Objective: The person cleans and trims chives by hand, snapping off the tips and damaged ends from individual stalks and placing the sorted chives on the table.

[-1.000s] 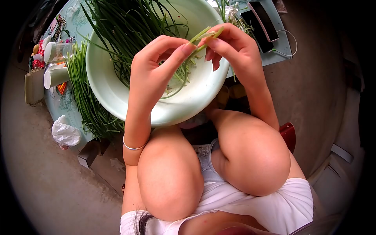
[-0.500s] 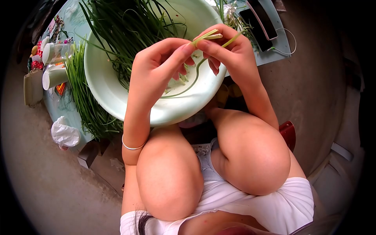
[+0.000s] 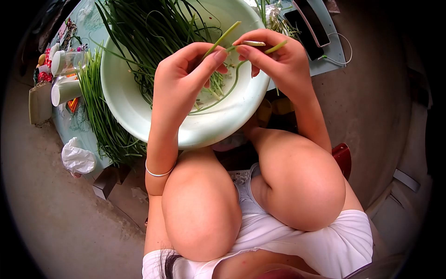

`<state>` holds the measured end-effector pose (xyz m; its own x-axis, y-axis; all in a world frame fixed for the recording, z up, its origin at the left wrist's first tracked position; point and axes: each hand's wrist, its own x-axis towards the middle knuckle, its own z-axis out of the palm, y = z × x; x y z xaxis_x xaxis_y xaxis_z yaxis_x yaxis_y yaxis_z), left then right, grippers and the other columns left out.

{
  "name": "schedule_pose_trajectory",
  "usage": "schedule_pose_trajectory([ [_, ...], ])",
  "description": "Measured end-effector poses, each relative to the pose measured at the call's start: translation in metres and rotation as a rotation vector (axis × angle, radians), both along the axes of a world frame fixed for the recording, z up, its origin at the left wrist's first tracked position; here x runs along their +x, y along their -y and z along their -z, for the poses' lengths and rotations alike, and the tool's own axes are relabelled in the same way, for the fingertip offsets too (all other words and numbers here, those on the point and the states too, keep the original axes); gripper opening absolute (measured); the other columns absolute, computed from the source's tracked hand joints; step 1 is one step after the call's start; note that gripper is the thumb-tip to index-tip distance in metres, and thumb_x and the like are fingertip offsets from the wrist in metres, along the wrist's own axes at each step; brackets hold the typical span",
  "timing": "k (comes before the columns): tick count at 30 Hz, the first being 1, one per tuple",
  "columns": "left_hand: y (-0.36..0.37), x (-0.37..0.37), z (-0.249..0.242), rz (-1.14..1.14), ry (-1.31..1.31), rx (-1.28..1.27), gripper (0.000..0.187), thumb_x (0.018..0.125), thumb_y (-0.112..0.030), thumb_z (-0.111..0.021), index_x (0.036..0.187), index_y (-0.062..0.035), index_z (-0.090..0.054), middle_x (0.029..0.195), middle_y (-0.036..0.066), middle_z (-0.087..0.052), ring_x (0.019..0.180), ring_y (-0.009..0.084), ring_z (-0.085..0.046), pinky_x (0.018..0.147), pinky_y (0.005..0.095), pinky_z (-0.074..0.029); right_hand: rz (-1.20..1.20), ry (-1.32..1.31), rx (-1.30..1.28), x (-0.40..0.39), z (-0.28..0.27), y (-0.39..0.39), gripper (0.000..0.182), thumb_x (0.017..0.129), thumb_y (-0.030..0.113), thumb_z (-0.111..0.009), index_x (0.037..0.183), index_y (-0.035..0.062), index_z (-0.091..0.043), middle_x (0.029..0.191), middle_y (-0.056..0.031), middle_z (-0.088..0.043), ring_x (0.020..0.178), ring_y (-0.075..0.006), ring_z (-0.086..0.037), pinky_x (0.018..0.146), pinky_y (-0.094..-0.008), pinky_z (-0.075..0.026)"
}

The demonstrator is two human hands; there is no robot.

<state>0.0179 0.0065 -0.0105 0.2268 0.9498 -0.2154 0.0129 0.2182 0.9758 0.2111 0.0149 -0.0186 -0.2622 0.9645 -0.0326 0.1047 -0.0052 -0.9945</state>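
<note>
Over a pale green basin point(image 3: 204, 135), both of my hands are pinching garlic chives. My left hand point(image 3: 183, 76) is closed, its thumb and finger on a yellowish-green chive stalk point(image 3: 228, 33) that sticks up past the fingertips. My right hand point(image 3: 281, 63) is closed too, pinching chives with a cut pale end point(image 3: 253, 43) and a greener stalk point(image 3: 277, 47). One long leaf point(image 3: 232, 88) curves down from the fingers toward the basin's near side. Inside the basin lies a large dark green bunch of chives point(image 3: 153, 42), with small pale scraps beneath my hands.
Another chive bunch point(image 3: 100, 111) lies left of the basin on the light blue table point(image 3: 76, 125). Two cups point(image 3: 65, 90) and a crumpled white plastic bag point(image 3: 78, 156) are at the left. At the right lie a phone point(image 3: 304, 37), a white cable point(image 3: 348, 51) and trimmings point(image 3: 281, 23).
My fingertips have moved slightly apart. The stalks bunched between both hands are now separated, one pointing up from my left hand, the pale end staying in my right.
</note>
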Motion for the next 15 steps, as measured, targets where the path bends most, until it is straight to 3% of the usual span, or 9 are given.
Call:
schedule_pose_trajectory([
  [2, -0.001, 0.000, -0.001, 0.005, 0.000, -0.014, 0.020, 0.088, -0.015, -0.065, 0.097, 0.0023, -0.066, 0.071, 0.001, -0.066, 0.059, 0.0017, -0.051, 0.054, 0.0158, -0.038, 0.047, 0.175, 0.262, -0.002, 0.003, 0.001, 0.013, 0.085, 0.004, -0.063, 0.097, -0.0011, -0.064, 0.081, -0.0057, -0.066, 0.062, -0.0068, -0.059, 0.052, -0.0189, -0.048],
  [3, -0.001, 0.000, -0.001, 0.014, -0.022, -0.015, 0.020, 0.088, -0.015, -0.064, 0.096, 0.0026, -0.066, 0.071, 0.002, -0.066, 0.058, 0.0017, -0.051, 0.053, 0.0156, -0.038, 0.048, 0.175, 0.262, -0.005, 0.004, 0.001, 0.013, 0.085, 0.004, -0.063, 0.097, -0.0011, -0.064, 0.081, -0.0057, -0.066, 0.062, -0.0068, -0.059, 0.052, -0.0189, -0.048],
  [5, -0.001, 0.001, -0.001, 0.024, -0.044, -0.015, 0.019, 0.088, -0.014, -0.064, 0.095, 0.0030, -0.066, 0.071, 0.003, -0.067, 0.058, 0.0018, -0.052, 0.053, 0.0154, -0.038, 0.148, 0.305, 0.438, -0.010, 0.006, 0.002, 0.012, 0.080, 0.009, -0.067, 0.090, 0.0027, -0.064, 0.074, -0.0073, -0.063, 0.056, -0.0141, -0.059, 0.053, -0.0249, -0.048],
  [11, 0.000, 0.009, 0.005, -0.030, -0.038, 0.102, 0.015, 0.087, -0.010, -0.063, 0.093, 0.0028, -0.066, 0.070, 0.002, -0.068, 0.062, 0.0018, -0.058, 0.050, 0.0167, -0.038, 0.250, 0.467, 0.644, -0.014, 0.012, 0.003, 0.011, 0.077, 0.009, -0.068, 0.085, 0.0051, -0.061, 0.067, -0.0071, -0.060, 0.054, -0.0206, -0.059, 0.051, -0.0299, -0.047],
  [15, 0.000, 0.016, 0.012, -0.064, -0.121, 0.264, 0.011, 0.086, -0.008, -0.062, 0.091, 0.0009, -0.067, 0.066, 0.003, -0.067, 0.060, 0.0021, -0.059, 0.050, 0.0164, -0.039, 0.304, 0.557, 0.644, -0.015, 0.008, 0.006, 0.011, 0.078, 0.009, -0.067, 0.086, 0.0065, -0.060, 0.062, -0.0068, -0.059, 0.053, -0.0225, -0.059, 0.050, -0.0315, -0.047],
])
